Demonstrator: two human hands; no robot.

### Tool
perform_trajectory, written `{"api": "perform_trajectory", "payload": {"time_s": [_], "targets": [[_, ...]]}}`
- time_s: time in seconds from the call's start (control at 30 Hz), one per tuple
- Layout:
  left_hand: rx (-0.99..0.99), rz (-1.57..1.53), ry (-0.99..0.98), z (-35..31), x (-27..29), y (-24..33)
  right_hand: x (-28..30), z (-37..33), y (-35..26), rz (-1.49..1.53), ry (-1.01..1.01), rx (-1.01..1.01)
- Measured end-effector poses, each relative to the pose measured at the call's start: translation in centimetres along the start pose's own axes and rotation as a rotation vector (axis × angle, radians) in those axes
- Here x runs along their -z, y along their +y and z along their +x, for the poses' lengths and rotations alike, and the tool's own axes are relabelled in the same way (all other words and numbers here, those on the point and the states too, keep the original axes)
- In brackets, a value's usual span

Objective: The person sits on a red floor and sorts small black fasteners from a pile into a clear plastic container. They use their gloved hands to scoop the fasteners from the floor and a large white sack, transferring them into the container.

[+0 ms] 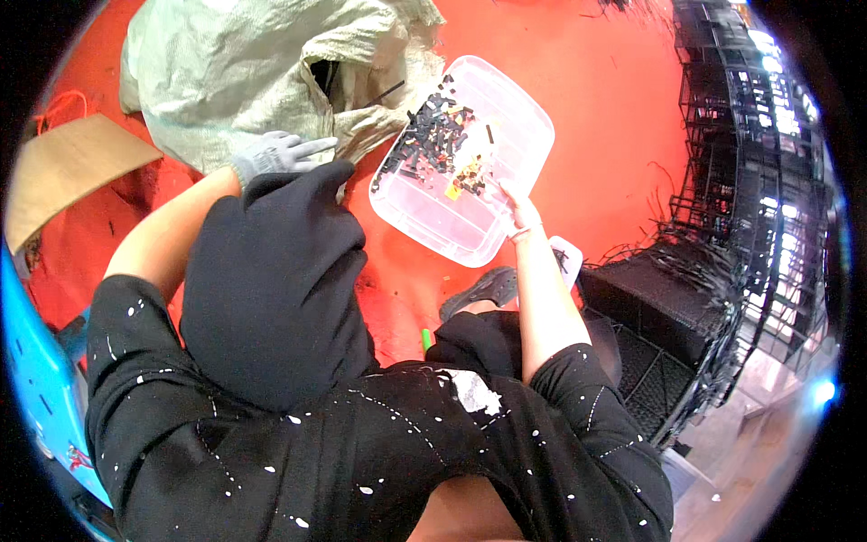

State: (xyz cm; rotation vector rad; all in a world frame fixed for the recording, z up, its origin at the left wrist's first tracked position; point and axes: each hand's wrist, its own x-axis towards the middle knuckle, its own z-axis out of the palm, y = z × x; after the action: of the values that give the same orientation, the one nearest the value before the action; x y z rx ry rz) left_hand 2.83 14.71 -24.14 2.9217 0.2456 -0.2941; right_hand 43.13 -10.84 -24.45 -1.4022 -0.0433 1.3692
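Note:
My right hand (520, 208), bare, grips the near right edge of a clear plastic tray (424, 219), shallow with rounded corners. The tray is tilted toward the sack, and small black scraps (435, 135) with some orange and pale bits lie mostly along its left side. My left hand (282, 154) wears a grey glove, its fingers stretched out beside a big pale woven sack (226, 72). Whether the glove touches the sack I cannot tell. A dark gap shows in the sack's folds, with a thin black strip sticking out near it.
Black wire racks (713, 117) and a black crate (646, 298) line the right side. A small white container (567, 260) stands by my shoe (483, 291). At left are a curved wooden board (81, 167) and a blue surface (41, 379). The floor (605, 117) is red.

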Motion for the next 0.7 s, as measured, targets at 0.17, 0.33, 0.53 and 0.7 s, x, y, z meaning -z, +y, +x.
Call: {"api": "perform_trajectory", "payload": {"time_s": [0.17,0.33,0.53,0.7], "targets": [[-0.104,-0.013,-0.063,4.2,-0.4,-1.0,0.2,0.6,-0.9,-0.075,-0.031,-0.126],[0.237,-0.103,-0.430,7.6,-5.1,-1.0,0.5,2.7,-1.7,-0.175,-0.084,-0.187],[0.260,-0.104,-0.035,0.4,1.4,1.2,-1.3,5.7,-2.0,-0.211,-0.226,-0.283],[0.244,-0.276,0.323,-0.3,0.8,1.9,1.0,5.9,-3.2,-0.253,-0.243,-0.261]]}}
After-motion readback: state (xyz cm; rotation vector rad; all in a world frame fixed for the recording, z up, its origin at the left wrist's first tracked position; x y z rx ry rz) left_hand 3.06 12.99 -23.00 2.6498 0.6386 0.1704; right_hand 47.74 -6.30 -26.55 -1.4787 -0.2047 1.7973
